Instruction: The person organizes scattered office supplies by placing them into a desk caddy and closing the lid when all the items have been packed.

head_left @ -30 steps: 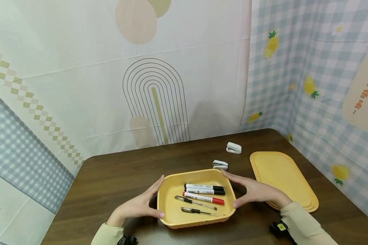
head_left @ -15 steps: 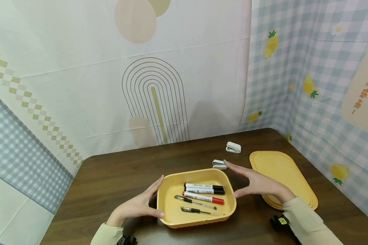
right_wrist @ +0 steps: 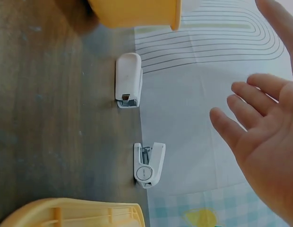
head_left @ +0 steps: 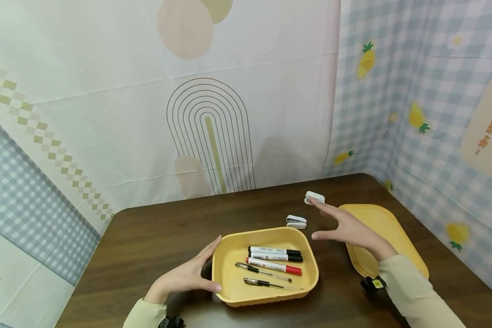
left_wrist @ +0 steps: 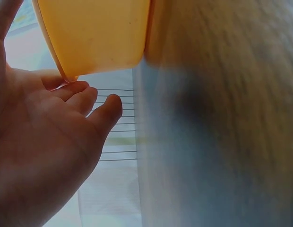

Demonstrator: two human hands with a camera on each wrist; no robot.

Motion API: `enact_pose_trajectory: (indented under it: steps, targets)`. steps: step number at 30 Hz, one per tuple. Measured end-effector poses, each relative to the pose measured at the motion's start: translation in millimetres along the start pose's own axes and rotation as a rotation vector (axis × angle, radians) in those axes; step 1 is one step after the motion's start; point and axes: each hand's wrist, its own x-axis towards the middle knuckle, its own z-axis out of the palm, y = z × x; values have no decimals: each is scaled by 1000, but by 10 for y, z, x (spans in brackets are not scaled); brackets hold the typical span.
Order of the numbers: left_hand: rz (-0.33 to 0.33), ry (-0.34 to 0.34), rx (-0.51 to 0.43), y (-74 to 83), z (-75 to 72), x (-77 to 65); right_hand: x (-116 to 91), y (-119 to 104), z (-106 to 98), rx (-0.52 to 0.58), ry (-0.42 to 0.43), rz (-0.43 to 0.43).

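Note:
A yellow plastic box (head_left: 267,299) stands on the table. Inside lie two black-capped markers (head_left: 270,257), a red-capped marker (head_left: 266,264) and two black gel pens (head_left: 258,282). My left hand (head_left: 186,275) rests against the box's left end, thumb at the near corner and straight fingers along the side; the left wrist view shows the fingertips by the rim. My right hand (head_left: 348,228) is raised beyond the box's right side, fingers extended and holding nothing. In the head view its fingertips overlap the farther white stapler (head_left: 315,196); a second white stapler (head_left: 296,222) sits just behind the box.
A yellow lid (head_left: 377,228) lies flat at the right of the brown table (head_left: 160,228), partly covered by my right forearm. Patterned cloth (head_left: 287,91) hangs behind the table's far edge.
My right hand has let go of the box's right end and moved away from me, up over the table toward the far stapler. The left hand and the box have stayed put.

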Motion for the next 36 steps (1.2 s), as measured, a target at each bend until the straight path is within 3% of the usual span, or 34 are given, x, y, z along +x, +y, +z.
enact_pose_trajectory:
  steps: [8,19,36]
  targets:
    - [-4,-3,10,5,-7,-4,192,40,-64,-45,80,70]
    - [1,1,2,25,-13,-2,521,162,-208,-15,181,114]
    - [0,-8,-3,12,-4,10,834,443,-268,-23,196,204]
